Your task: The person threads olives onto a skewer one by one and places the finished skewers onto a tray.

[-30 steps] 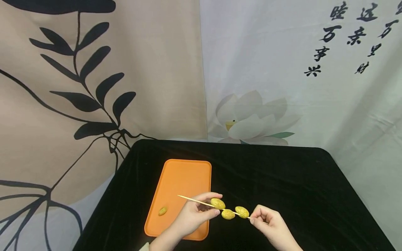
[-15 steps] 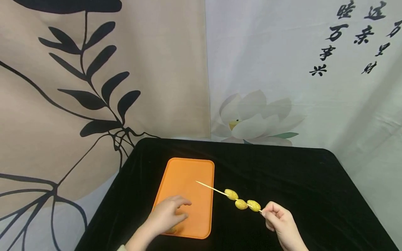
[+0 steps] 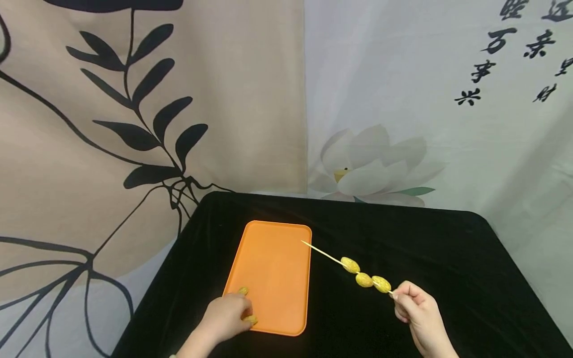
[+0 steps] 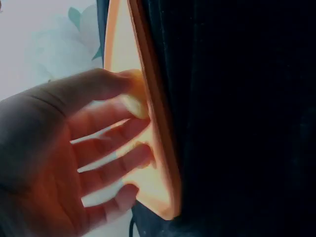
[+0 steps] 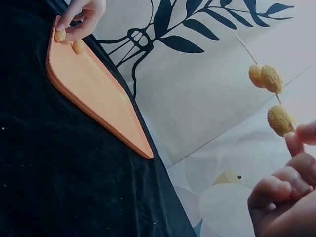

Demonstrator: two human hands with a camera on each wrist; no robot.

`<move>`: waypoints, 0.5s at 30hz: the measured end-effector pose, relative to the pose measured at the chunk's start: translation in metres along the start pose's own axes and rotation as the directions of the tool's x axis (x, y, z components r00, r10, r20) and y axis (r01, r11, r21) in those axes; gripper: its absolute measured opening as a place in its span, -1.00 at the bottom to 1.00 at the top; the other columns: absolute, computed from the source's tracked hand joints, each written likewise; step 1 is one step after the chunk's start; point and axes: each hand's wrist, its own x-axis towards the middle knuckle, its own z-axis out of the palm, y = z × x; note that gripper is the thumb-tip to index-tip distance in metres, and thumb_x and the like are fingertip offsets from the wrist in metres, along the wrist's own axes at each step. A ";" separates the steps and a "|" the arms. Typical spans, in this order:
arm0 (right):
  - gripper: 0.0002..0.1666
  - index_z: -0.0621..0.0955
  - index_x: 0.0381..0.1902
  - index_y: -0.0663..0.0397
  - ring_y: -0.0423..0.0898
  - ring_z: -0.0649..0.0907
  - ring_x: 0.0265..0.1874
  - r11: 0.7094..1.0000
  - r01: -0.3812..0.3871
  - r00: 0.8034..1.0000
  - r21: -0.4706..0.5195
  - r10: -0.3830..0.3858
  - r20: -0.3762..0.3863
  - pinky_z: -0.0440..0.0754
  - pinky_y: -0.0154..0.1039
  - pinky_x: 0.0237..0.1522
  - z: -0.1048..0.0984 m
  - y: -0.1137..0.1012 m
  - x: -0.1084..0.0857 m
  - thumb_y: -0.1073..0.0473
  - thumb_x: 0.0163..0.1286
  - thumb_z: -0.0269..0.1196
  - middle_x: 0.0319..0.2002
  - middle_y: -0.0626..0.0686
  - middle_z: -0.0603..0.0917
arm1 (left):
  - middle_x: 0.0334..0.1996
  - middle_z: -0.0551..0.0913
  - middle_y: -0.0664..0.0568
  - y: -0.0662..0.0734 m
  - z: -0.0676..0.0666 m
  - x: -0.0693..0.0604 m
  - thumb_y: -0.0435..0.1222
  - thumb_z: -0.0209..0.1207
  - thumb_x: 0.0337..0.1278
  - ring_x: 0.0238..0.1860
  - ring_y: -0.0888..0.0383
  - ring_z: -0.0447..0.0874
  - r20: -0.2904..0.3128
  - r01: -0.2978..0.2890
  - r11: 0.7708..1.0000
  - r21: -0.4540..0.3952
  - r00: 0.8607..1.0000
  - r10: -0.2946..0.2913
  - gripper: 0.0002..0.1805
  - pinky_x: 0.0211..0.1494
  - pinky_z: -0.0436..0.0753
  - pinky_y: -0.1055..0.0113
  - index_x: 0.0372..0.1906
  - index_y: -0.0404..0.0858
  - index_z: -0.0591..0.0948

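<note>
My right hand (image 3: pixel 421 311) grips the lower end of a thin wooden skewer (image 3: pixel 324 253), which slants up to the left over the table. Threaded on it are three yellow, oval, mottled fruits (image 3: pixel 364 280), bunched nearer the hand; the pointed upper part is bare. At the near left corner of an orange tray (image 3: pixel 279 273), my left hand (image 3: pixel 227 315) pinches another yellow oval fruit (image 5: pixel 59 35) between thumb and finger. That fruit partly shows in the left wrist view. Just beyond those fingers a second loose fruit (image 5: pixel 78 47) lies on the tray.
The tray lies on a table with black cloth (image 3: pixel 380 233), left of its middle. Behind the table hangs a printed curtain (image 3: pixel 250 99) with dark leaves, a pale lotus and characters. The skewer's tip reaches over the tray's right rim in the head view.
My left hand has left the skewer, moved down left to the tray and pinched a loose fruit. The right hand has carried the skewer rightward, and the head view has shifted a little left.
</note>
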 end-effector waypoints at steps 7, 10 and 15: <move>-0.76 0.48 -0.49 0.23 0.14 0.08 -0.70 0.999 -0.012 0.999 -0.043 0.011 -0.037 0.04 -0.04 -0.65 -0.003 -0.009 0.003 0.51 0.35 0.04 -0.73 -0.01 0.22 | -0.44 0.58 0.38 0.027 -0.037 0.007 -0.22 0.33 0.07 -0.41 0.35 0.54 -0.189 -0.109 0.943 -0.313 0.981 0.051 -0.88 -0.34 0.56 0.33 -0.30 0.02 0.62; -0.78 0.46 -0.49 0.27 0.13 0.09 -0.69 0.999 -0.008 0.999 -0.035 0.007 -0.036 0.05 -0.04 -0.65 -0.005 -0.012 0.002 0.52 0.36 0.03 -0.72 0.01 0.21 | -0.35 0.63 0.43 0.045 -0.058 0.008 -0.28 0.33 0.08 -0.28 0.37 0.59 -0.305 -0.221 0.903 -0.367 0.946 0.108 -0.81 -0.18 0.60 0.25 -0.25 0.07 0.60; -0.75 0.47 -0.49 0.24 0.13 0.09 -0.69 0.999 0.015 0.999 -0.035 -0.016 -0.035 0.06 -0.07 -0.67 -0.007 -0.016 0.003 0.53 0.36 0.00 -0.71 0.06 0.17 | -0.29 0.64 0.42 0.068 -0.080 0.008 -0.35 0.35 0.04 -0.24 0.33 0.60 -0.448 -0.379 0.835 -0.399 0.875 0.183 -0.69 -0.13 0.60 0.22 -0.19 0.10 0.58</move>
